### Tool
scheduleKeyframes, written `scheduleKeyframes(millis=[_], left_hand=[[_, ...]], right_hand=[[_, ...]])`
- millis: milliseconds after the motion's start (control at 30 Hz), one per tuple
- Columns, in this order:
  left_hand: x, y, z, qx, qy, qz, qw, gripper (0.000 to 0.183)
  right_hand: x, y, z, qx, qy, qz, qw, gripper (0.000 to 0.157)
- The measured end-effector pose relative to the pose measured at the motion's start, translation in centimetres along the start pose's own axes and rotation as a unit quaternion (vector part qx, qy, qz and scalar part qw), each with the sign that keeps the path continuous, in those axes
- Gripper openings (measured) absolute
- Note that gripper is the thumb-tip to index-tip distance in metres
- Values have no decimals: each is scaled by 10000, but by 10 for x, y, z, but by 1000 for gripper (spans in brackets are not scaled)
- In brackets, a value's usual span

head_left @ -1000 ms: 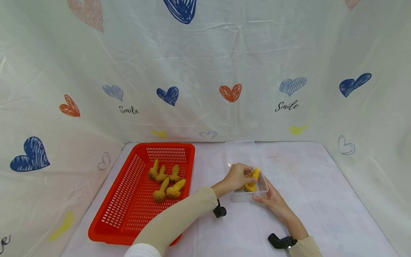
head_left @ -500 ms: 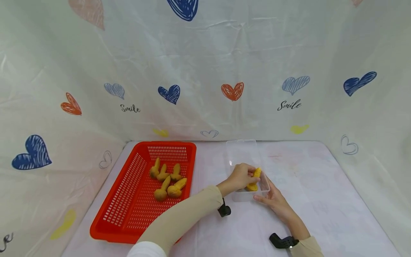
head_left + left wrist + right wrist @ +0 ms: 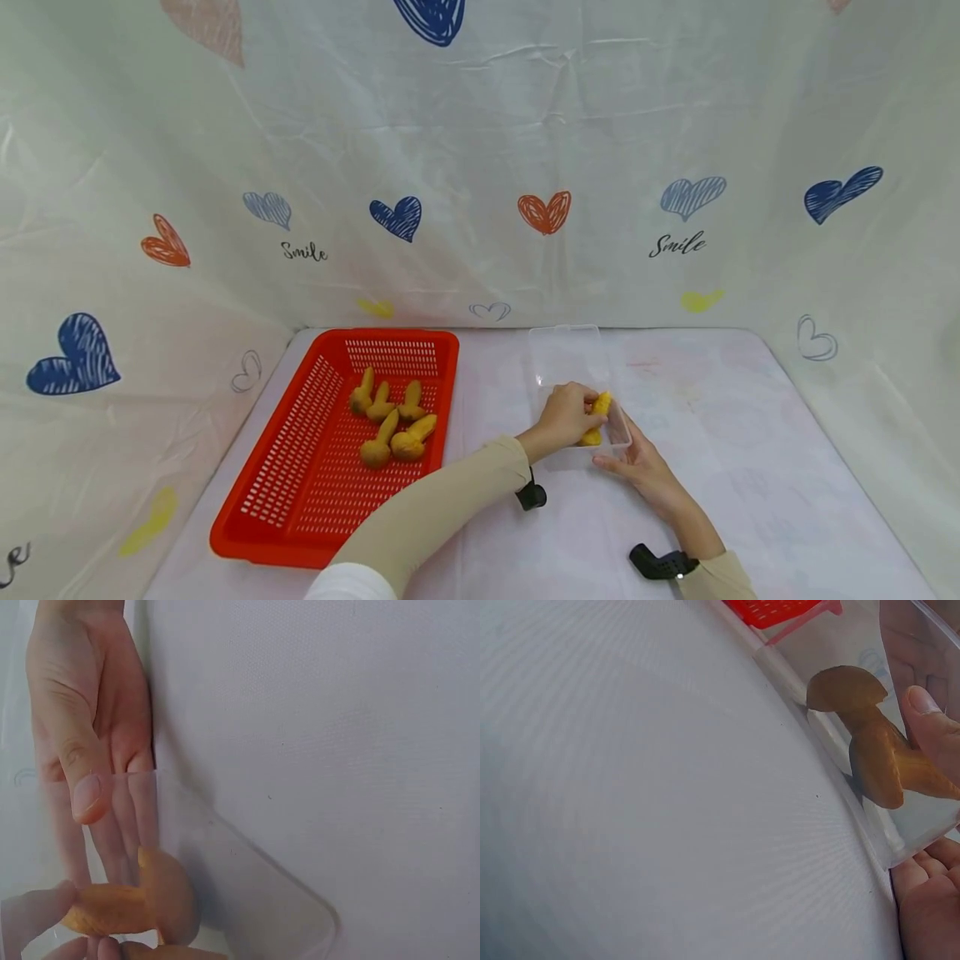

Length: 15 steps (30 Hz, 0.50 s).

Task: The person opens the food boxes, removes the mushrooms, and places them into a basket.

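Note:
In the head view a clear plastic box (image 3: 619, 435) stands on the table, its see-through lid (image 3: 568, 354) swung open at the back. Inside it, my left hand (image 3: 566, 414) pinches a yellow mushroom (image 3: 599, 406) between thumb and fingers, stem pointing away. My right hand (image 3: 647, 471) holds the box's right front corner, thumb along the front and fingers along the side. Through the plastic, the right wrist view shows the held mushroom (image 3: 877, 769) against another mushroom (image 3: 845, 690). In the left wrist view the right hand's fingers (image 3: 135, 810) appear behind the plastic.
A red perforated basket (image 3: 270, 533) lies to the left with several mushrooms (image 3: 407, 446) grouped towards its right side. White cloth covers the table (image 3: 750, 467). A white curtain (image 3: 480, 150) printed with hearts rises at the back and sides.
My left hand and wrist have shifted slightly to the right within the box, and the mushroom's lower part is now more hidden by the hand. The right hand keeps its hold.

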<state>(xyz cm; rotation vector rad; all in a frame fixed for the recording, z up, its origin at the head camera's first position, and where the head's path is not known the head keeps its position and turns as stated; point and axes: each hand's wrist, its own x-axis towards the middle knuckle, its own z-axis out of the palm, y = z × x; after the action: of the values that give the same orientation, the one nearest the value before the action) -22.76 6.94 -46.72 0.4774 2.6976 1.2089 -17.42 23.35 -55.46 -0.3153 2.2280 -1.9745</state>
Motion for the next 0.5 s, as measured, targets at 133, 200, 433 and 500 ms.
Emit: scheduleKeyframes(millis=[133,200,433,500], left_hand=[[-2,1,2,236,68,8,9997,33],[-2,0,3,282,50,47,9996,33],[-1,-4,2,44,-75,247,9997,29],[0,-4,2,-117,-119,234,9996,29]], right_hand=[[0,-1,0,-27,23,54,10000,93],[-1,-1,0,-47,17,81,10000,93],[-1,0,0,11,20,103,9999,93],[0,0,-1,22,9,83,10000,93]])
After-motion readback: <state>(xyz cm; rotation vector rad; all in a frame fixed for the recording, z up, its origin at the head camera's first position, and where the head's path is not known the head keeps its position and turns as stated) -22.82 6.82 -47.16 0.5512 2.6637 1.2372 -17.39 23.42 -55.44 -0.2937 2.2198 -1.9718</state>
